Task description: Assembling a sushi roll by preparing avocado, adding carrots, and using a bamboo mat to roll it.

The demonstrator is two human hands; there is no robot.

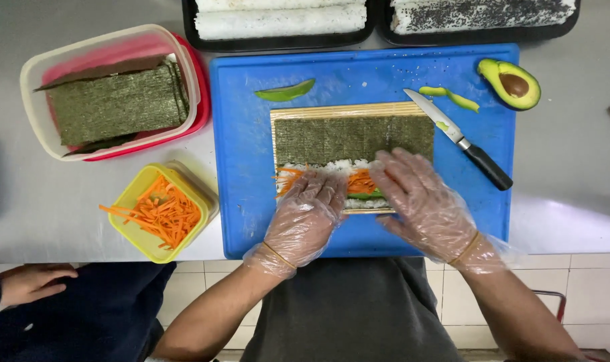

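Observation:
A bamboo mat [348, 110] lies on a blue cutting board [241, 161]. On the mat is a dark seaweed sheet [352, 137], with white rice, carrot shreds [360, 181] and a green avocado strip along its near edge. My left hand [305, 218] and my right hand [419, 198], both in clear plastic gloves, press down on that near edge with fingers spread over the filling. Neither hand holds a loose item.
A black-handled knife [462, 139], avocado slices [285, 92] and a halved avocado [513, 84] rest on the board. A tub of seaweed sheets [117, 100] and a yellow box of carrot shreds [159, 213] stand left. Two black trays of rolls [278, 20] sit behind. Another person's hand [30, 281] is lower left.

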